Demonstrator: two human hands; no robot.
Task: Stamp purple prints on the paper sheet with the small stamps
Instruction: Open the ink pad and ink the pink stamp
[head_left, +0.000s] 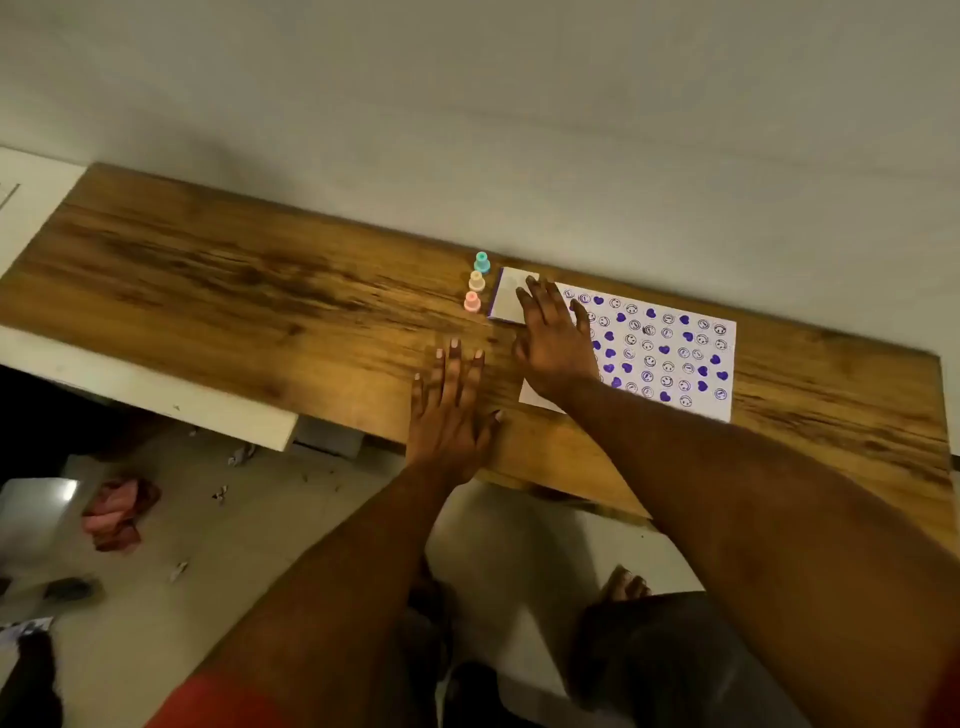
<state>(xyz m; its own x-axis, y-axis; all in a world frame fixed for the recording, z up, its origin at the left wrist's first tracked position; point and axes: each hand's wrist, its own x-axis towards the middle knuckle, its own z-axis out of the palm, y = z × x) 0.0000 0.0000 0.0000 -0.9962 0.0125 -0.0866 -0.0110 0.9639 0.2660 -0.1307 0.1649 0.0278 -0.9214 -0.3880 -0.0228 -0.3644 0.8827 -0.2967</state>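
A white paper sheet (670, 353) lies on the wooden table (234, 291), covered with several purple hearts and smiley prints. Left of it sits a closed white ink pad case (508, 299) with a purple edge. Three small stamps stand in a row beside the case: teal (482, 262), cream (477, 281) and pink (472, 302). My right hand (553, 340) lies flat with fingers spread, over the sheet's left edge, fingertips on the case. My left hand (451, 410) rests flat and open on the bare wood near the front edge, holding nothing.
A wall runs close behind the table. A white board (156, 395) juts out under the table's left front. Below, the floor holds a crumpled pink cloth (119, 512), paper scraps, and my legs and a bare foot (623, 584).
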